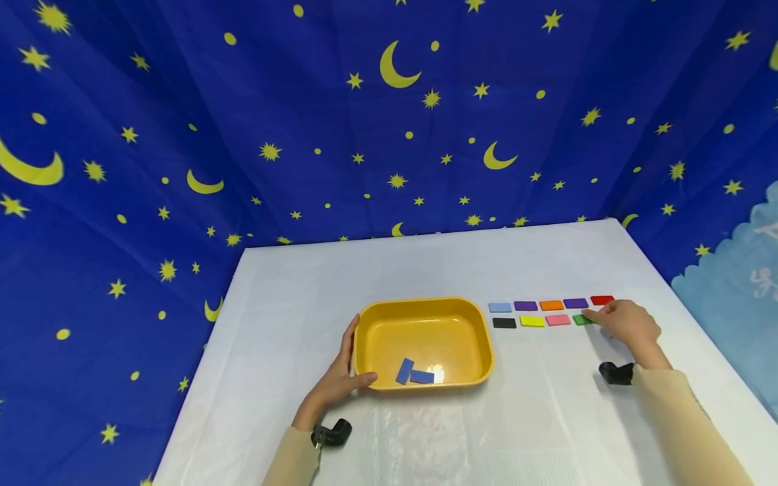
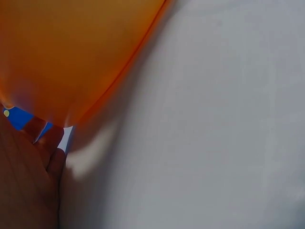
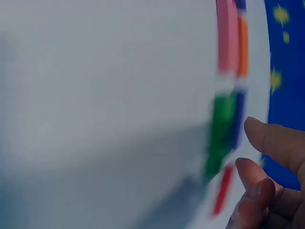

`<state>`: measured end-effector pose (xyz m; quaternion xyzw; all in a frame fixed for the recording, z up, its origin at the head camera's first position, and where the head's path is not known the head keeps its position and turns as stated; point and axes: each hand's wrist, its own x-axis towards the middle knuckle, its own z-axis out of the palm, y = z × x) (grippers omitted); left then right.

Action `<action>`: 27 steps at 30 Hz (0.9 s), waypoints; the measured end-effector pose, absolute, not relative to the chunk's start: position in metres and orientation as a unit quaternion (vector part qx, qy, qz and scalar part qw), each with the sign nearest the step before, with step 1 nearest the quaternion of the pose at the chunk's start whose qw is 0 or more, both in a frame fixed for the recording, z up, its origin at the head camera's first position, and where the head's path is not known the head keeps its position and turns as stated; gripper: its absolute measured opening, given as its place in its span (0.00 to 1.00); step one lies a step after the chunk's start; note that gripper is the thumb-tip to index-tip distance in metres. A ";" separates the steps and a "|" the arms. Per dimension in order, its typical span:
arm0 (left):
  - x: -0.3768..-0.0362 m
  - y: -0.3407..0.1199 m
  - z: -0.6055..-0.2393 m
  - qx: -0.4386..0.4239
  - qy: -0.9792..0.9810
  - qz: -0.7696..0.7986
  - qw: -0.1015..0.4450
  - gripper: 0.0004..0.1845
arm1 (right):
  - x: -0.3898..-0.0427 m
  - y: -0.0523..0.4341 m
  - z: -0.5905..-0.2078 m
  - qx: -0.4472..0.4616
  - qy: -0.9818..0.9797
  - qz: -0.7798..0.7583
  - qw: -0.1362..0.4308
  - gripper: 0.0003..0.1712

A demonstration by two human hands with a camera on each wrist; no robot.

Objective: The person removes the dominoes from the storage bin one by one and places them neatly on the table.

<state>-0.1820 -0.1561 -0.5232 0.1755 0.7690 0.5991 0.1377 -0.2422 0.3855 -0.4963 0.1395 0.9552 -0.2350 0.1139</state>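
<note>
Right hand [image 1: 629, 324] loosely open at green tile [image 1: 581, 320], long axis left-right; left hand [image 1: 340, 379] flat against yellow tub [image 1: 480, 341].

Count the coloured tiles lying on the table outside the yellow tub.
9. Back row: light blue tile, purple tile, orange tile, second purple tile, red tile. Front row: black tile, yellow tile, pink tile, green tile. The right hand may hide another.
</note>
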 end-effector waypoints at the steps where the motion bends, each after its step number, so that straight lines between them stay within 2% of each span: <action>1: -0.182 -0.157 -0.523 0.174 0.770 0.598 0.137 0.57 | -0.246 0.374 -0.490 0.127 0.964 -0.213 0.099 0.33; 6: -0.183 -0.158 -0.522 0.179 0.772 0.595 0.133 0.57 | -0.267 0.302 -0.460 0.038 0.980 -0.184 0.058 0.23; 11: -0.184 -0.158 -0.523 0.185 0.766 0.600 0.137 0.58 | -0.280 0.218 -0.440 -0.122 0.977 -0.163 0.066 0.22; 14: -0.184 -0.157 -0.525 0.189 0.762 0.603 0.139 0.58 | -0.284 0.174 -0.438 -0.219 0.962 -0.134 0.087 0.24; 17: -0.184 -0.157 -0.526 0.195 0.762 0.602 0.137 0.58 | -0.283 0.139 -0.443 -0.270 0.948 -0.113 0.123 0.26; 23: -0.184 -0.158 -0.525 0.201 0.764 0.598 0.138 0.58 | -0.272 0.090 -0.458 -0.293 0.927 -0.043 0.231 0.33; 27: -0.184 -0.159 -0.524 0.200 0.764 0.598 0.135 0.58 | -0.267 0.072 -0.468 -0.294 0.921 0.012 0.255 0.36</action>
